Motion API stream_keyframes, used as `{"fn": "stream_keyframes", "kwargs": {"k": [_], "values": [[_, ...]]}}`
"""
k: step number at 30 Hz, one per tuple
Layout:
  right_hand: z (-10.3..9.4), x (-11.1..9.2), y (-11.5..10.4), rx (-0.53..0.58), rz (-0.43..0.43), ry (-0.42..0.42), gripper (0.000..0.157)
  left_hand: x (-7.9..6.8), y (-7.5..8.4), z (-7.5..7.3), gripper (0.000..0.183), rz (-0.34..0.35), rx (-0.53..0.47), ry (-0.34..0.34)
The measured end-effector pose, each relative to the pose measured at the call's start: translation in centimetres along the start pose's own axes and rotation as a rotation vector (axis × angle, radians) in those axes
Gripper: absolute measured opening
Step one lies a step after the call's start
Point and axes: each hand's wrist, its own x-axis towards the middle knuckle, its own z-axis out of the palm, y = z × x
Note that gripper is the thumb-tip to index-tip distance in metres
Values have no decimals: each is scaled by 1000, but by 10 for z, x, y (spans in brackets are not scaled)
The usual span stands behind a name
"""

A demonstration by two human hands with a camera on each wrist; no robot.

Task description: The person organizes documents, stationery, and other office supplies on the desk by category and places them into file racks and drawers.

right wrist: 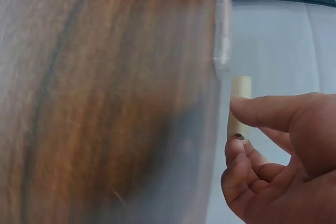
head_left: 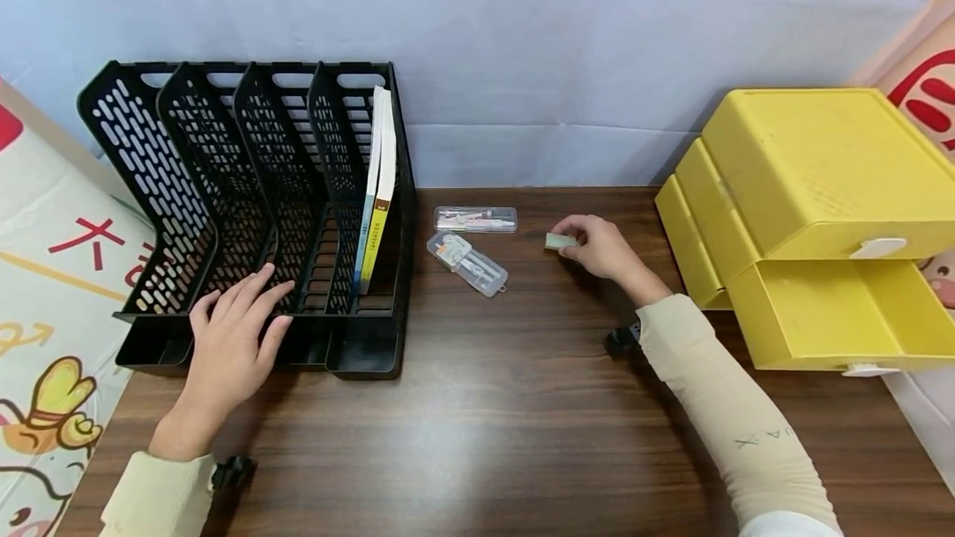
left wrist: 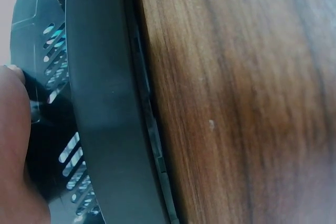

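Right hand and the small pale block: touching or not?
Touching. The right wrist view shows it: the right hand has its thumb across the small pale block, with no gap between them.

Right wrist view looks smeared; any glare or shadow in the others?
Right wrist: the table is smeared, the pale block clearer. Head: pale glare on the near part of the table, shadow beside the right sleeve. Left wrist: wood grain pales toward lower right.
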Motion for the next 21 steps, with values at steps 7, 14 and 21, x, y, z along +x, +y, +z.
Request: {"fn": "stream_keyframes", "kwargs": {"k": [7, 14, 21], "values": [[-18, -15, -6, -14, -56, -1, 26, 0, 0, -2, 40, -11, 0, -12], [-41, -38, -24, -52, -78, -8, 23, 0, 2, -3, 41, -10, -4, -9], [-54, -62, -34, -75, -115, -14, 22, 0, 2, -3, 39, -15, -5, -11]]}}
